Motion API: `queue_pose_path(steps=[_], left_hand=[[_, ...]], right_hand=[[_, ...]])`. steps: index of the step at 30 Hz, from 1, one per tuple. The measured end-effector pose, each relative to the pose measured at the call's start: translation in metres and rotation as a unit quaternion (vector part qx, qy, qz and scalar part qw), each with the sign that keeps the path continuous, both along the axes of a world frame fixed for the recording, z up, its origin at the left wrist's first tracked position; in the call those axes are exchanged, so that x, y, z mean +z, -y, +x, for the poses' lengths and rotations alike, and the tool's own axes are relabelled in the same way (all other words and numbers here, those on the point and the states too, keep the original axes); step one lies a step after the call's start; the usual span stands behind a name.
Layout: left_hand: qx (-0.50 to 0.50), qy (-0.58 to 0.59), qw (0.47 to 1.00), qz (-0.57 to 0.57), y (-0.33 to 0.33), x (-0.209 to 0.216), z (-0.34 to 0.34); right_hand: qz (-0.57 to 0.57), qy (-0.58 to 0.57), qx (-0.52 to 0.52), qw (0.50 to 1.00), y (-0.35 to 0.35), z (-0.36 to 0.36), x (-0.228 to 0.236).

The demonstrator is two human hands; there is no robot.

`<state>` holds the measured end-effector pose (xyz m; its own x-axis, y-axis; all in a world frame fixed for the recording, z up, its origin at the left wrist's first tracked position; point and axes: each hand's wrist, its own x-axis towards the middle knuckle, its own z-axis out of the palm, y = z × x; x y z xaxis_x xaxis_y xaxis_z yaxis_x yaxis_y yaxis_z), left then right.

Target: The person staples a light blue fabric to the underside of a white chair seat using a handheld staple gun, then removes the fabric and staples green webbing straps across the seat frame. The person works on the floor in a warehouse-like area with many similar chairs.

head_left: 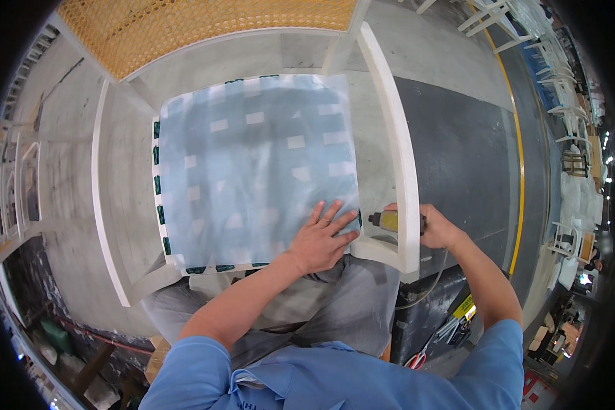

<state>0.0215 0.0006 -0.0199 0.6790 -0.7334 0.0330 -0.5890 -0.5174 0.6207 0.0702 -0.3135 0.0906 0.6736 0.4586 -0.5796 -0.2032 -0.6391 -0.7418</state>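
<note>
White-finished, smooth rails form the armchair (403, 164), which stands directly before the seated person, with its backrest (219, 34) of golden open-weave cane at the far side. On the squarish seat lies a thin, cloudy pale-blue sheet (260, 171); paler rectangles show through it, and dark-green patches (158, 184) on white line the seat's left and near edges. The left hand (322, 240) is flat, palm down, fingers spread, pressing the sheet near the seat's near right corner and gripping nothing. The right hand (441, 229) is closed around a yellow-and-black power tool (389, 220); the slim right armrest partly hides this grip. The tool's dark, tapered nose points at the seat's right edge. A thin, flexible line (427, 295) curves below the right hand.
</note>
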Motion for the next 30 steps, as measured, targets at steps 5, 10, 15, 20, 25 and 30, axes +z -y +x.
queue_pose_path(steps=[5, 10, 15, 20, 25, 30], left_hand=[[0.008, -0.004, 1.000, -0.003, 0.000, -0.002, -0.001], [0.008, -0.011, 1.000, -0.002, 0.000, -0.001, 0.001], [0.009, -0.018, 1.000, -0.007, 0.003, -0.001, 0.001], [0.010, -0.027, 1.000, 0.001, 0.001, -0.001, 0.002], [0.005, -0.033, 0.999, 0.006, 0.004, 0.001, 0.003], [0.002, -0.035, 0.999, 0.014, 0.005, 0.000, 0.004]], right_hand=[[0.027, 0.020, 0.086, 0.996, -0.010, 0.009, -0.010], [-0.023, 0.076, 0.192, 0.978, -0.014, 0.023, -0.003], [-0.035, 0.155, 0.283, 0.946, -0.015, 0.039, -0.008], [-0.041, 0.143, 0.352, 0.924, -0.032, 0.057, -0.006], [-0.057, 0.119, 0.366, 0.921, -0.028, 0.055, -0.016], [-0.053, 0.127, 0.371, 0.919, -0.027, 0.055, -0.015]])
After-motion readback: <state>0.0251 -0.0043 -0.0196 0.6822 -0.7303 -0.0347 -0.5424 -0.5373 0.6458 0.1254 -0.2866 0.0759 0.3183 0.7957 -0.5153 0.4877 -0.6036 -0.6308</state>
